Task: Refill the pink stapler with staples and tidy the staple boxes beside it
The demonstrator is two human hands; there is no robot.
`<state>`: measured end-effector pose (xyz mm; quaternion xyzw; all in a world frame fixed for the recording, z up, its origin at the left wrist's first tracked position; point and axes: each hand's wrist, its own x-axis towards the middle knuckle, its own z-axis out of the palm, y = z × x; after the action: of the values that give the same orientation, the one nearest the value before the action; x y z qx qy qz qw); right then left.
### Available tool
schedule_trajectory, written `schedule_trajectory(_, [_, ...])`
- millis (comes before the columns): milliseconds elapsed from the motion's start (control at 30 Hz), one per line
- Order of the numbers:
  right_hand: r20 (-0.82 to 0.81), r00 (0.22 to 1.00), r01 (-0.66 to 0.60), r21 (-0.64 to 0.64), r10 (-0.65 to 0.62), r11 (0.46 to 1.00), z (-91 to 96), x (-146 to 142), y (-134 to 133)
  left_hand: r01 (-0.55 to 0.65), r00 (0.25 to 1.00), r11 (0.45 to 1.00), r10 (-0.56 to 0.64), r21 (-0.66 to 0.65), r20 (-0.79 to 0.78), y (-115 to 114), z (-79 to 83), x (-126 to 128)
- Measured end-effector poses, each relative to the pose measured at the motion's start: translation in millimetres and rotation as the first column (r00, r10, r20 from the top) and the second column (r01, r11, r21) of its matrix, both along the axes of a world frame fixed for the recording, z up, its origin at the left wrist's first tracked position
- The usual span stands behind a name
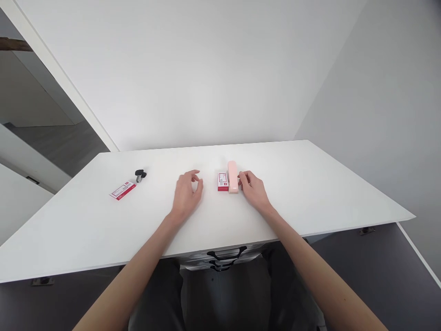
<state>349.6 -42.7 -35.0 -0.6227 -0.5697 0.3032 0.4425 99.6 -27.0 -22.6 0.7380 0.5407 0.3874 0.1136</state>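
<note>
A pale pink stapler [233, 177] sits on the white table, pointing away from me. Pressed close along its left side is a small red-and-white box [223, 182] with a printed label. My right hand [253, 186] rests just right of the stapler, fingers loosely bent, the tips at or very near its side; I cannot tell whether they touch. Left of the box, with a gap between, my left hand [188, 191] lies on the tabletop. Its thumb and fingers are curved apart and hold nothing.
On the table's left side lie a second red-and-white box [123, 190] and a small black-and-silver object [139, 175]. The white table [310, 188] meets a wall at the back. Below its front edge are drawers with black handles [227, 253].
</note>
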Motion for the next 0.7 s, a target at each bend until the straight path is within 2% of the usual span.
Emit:
schedule_trajectory(100, [-0.011,1.000,-0.003,0.004,0.004,1.000,-1.5,1,0,-0.125,0.977,0.978,0.151,0.165,-0.151,-9,4.3,-47])
schedule_trajectory(167, [-0.012,1.000,-0.009,0.008,0.009,1.000,-1.9,1,-1,-0.242,0.933,0.940,0.293,0.238,-0.208,-17,8.7,-83])
schedule_trajectory(267, [-0.007,1.000,-0.012,0.012,0.012,1.000,-2.0,1,-1,-0.419,0.832,0.873,0.479,0.251,-0.280,-31,15.3,-131])
schedule_trajectory(333, [-0.001,1.000,-0.010,0.016,0.010,1.000,-2.1,1,-1,-0.485,0.777,0.844,0.536,0.229,-0.330,-39,17.7,-152])
schedule_trajectory(400, [0.000,1.000,-0.009,0.015,0.009,1.000,-2.3,1,-1,-0.521,0.753,0.840,0.536,0.151,-0.383,-44,18.0,-162])
schedule_trajectory(500, [0.002,1.000,-0.005,0.012,0.005,1.000,-2.3,1,-1,-0.517,0.758,0.856,0.469,0.021,-0.453,-47,16.2,-162])
schedule_trajectory(600, [0.009,1.000,-0.007,0.017,0.007,1.000,-2.1,1,-1,-0.454,0.776,0.891,0.410,0.028,-0.480,-53,14.9,-151])
schedule_trajectory(700, [0.008,1.000,-0.010,0.016,0.009,1.000,-2.4,1,-2,-0.323,0.810,0.943,0.320,0.080,-0.491,-62,15.8,-141])
